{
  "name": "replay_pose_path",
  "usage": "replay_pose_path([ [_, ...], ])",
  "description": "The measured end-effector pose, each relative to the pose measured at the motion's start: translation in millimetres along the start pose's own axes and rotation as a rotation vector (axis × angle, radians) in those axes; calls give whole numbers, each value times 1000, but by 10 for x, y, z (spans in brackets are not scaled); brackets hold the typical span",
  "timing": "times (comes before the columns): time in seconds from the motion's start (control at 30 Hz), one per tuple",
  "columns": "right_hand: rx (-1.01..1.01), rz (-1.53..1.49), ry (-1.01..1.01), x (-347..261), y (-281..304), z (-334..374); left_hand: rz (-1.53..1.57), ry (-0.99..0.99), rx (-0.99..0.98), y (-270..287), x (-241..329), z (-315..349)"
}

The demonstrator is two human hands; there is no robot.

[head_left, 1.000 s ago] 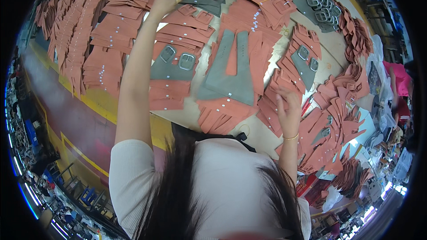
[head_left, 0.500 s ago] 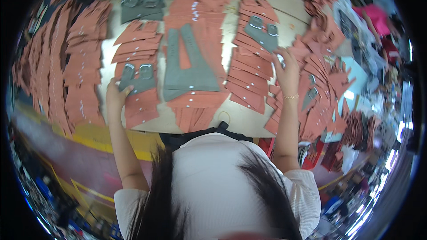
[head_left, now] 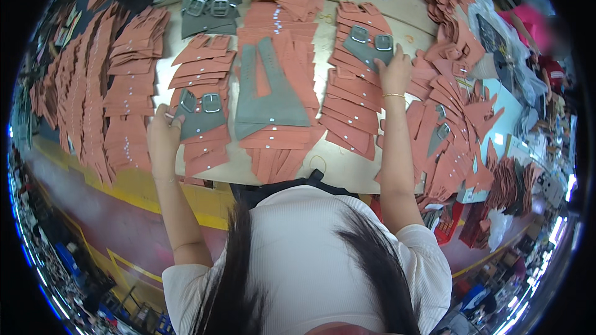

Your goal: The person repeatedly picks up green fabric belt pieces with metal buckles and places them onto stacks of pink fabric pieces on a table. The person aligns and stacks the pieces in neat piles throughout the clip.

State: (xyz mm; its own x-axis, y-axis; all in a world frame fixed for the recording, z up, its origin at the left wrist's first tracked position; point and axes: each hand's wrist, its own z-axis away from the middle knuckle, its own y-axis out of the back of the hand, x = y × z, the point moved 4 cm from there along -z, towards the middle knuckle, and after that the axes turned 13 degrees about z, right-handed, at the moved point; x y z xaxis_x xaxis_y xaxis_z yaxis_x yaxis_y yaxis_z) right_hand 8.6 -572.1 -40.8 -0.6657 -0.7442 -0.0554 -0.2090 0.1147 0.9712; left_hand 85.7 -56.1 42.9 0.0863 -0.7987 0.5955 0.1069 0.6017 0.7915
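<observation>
On the left pile of coral pieces lies a grey piece with two square buckles (head_left: 200, 125). My left hand (head_left: 164, 136) has its fingers closed at that piece's left edge. A similar grey buckled piece (head_left: 365, 51) rests on the right coral pile, and my right hand (head_left: 395, 75) pinches its right edge. Between the two piles, grey strap pieces with punched holes (head_left: 273, 102) are spread over a stack of coral strap pieces (head_left: 276, 138). The fingertips of both hands are partly hidden.
Long overlapping rows of coral pieces (head_left: 127, 108) cover the table's left side. Grey buckled pieces (head_left: 208, 9) lie at the back, and a loose coral heap (head_left: 444, 130) fills the right side. A thin yellow band (head_left: 317, 163) lies near the front edge. Another person's pink sleeve (head_left: 528, 22) shows far right.
My right hand has closed in on the right grey piece's edge. My left thumb has drawn back from over the left grey piece to its edge. The whole view has shifted slightly.
</observation>
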Motion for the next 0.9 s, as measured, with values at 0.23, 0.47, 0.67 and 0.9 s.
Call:
replay_pose_path([
  [0.23,-38,-155,85,-45,214,-121,833,-83,-161,335,879,332],
  [0.47,18,-446,220,-445,1253,146,926,126,-258,-841,636,284],
  [0.67,-313,-1158,273,-695,1336,664,467,99,-192,-1203,163,279],
  [0.9,-878,-1005,378,-1292,232,1332,753,-53,-233,-1074,299,233],
])
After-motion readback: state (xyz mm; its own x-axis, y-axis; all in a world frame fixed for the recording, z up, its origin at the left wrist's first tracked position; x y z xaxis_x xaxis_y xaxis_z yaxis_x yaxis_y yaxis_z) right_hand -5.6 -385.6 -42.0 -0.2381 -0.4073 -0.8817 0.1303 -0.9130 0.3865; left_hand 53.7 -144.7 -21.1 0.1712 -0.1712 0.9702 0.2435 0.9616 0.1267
